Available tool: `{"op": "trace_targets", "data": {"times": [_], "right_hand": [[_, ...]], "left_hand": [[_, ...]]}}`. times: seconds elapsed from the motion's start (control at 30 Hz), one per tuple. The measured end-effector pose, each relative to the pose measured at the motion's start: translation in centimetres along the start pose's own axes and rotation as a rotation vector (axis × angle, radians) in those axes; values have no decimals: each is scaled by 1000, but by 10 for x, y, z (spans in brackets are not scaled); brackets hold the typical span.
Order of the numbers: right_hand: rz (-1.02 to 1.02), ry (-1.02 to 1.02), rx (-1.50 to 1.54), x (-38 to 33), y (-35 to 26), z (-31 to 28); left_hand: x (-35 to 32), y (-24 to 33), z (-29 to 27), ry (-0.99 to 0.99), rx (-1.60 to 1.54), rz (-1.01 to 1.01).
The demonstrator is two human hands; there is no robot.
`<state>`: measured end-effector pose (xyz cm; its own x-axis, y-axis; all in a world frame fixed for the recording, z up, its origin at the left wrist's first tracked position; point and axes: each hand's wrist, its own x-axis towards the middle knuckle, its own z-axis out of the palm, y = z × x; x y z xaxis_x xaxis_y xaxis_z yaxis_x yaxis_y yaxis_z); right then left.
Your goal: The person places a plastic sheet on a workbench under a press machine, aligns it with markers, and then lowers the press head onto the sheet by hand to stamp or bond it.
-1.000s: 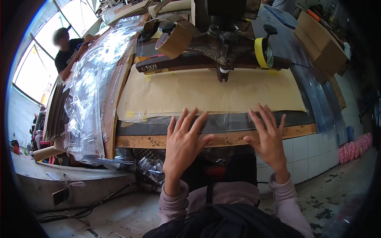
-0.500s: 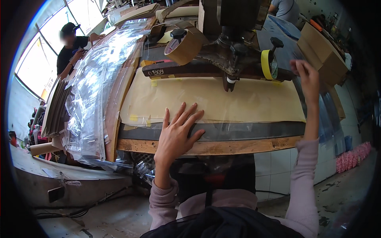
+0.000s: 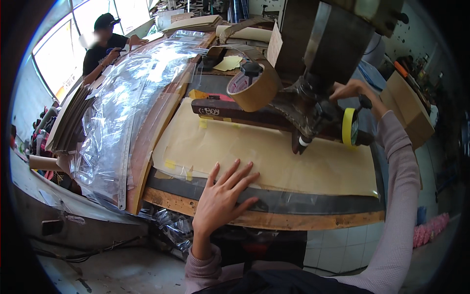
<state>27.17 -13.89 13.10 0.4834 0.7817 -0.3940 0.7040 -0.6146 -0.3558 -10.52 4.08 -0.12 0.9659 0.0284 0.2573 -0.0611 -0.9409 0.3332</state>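
My left hand (image 3: pixel 223 201) lies flat, fingers spread, at the front of the table. Its fingertips press on a tan paper sheet (image 3: pixel 274 159) with small yellow tape pieces on it. Above the sheet hangs a dark press head with a long bar (image 3: pixel 240 111). A brown tape roll (image 3: pixel 257 93) and a yellow tape roll (image 3: pixel 349 128) hang on its knobs. My right hand (image 3: pixel 352 89) reaches up beside the press's metal column (image 3: pixel 338 44), fingers curled; what they hold is hidden.
Clear plastic sheets (image 3: pixel 122 108) cover a table on the left, beside stacked brown boards (image 3: pixel 68 120). A person in a dark cap (image 3: pixel 100 46) works at its far side. An open cardboard box (image 3: pixel 406 108) stands at right; a pink bundle (image 3: pixel 431 230) is on the floor.
My right hand has moved left and farther away, up to the press column. My left hand stays flat on the sheet. The whole view has shifted and tilted.
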Motion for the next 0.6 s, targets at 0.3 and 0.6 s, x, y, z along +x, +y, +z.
{"op": "trace_targets", "data": {"times": [0.3, 0.6], "right_hand": [[46, -4, -50, 30, 73, 35], [39, 5, 29, 25, 88, 45]], "left_hand": [[4, 5, -2, -24, -22, -39], [6, 6, -4, -67, -17, -69]]}}
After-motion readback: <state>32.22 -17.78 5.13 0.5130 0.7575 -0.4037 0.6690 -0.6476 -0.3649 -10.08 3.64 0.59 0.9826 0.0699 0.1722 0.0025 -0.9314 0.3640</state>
